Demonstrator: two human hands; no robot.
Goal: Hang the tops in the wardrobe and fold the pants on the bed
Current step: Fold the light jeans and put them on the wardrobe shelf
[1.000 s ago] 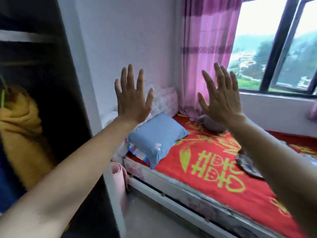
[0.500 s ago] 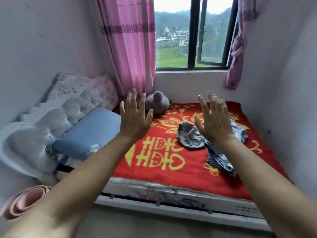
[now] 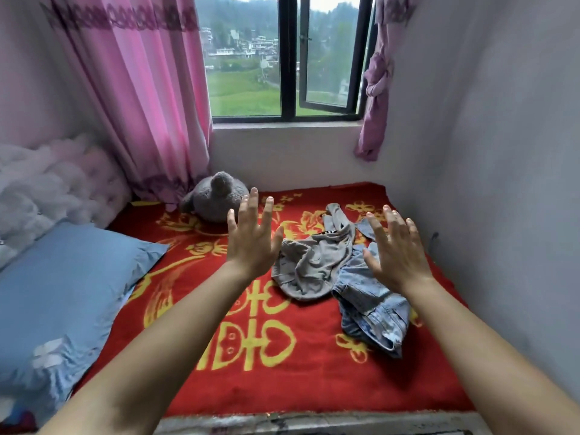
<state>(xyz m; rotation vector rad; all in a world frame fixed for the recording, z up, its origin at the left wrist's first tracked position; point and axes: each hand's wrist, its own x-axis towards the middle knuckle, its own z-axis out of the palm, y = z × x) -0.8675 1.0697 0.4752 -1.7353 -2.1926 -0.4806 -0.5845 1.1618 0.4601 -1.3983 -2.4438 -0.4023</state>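
Crumpled grey pants (image 3: 309, 265) lie on the red bed cover (image 3: 282, 372), with light blue jeans (image 3: 373, 312) bunched partly under them to the right. My left hand (image 3: 251, 240) is raised over the bed just left of the grey pants, fingers spread and empty. My right hand (image 3: 397, 252) is raised above the jeans, palm forward, fingers apart, holding nothing. Neither hand touches the clothes. The wardrobe is out of view.
A blue pillow (image 3: 62, 296) lies at the left by a white tufted headboard (image 3: 47, 183). A grey plush toy (image 3: 219, 196) sits near the pink curtain (image 3: 141, 89). A wall (image 3: 502, 183) borders the bed's right side, a window (image 3: 282, 58) is behind.
The view has swung right from the wardrobe to the bed and come closer. Both open hands stay raised, now over the pants.
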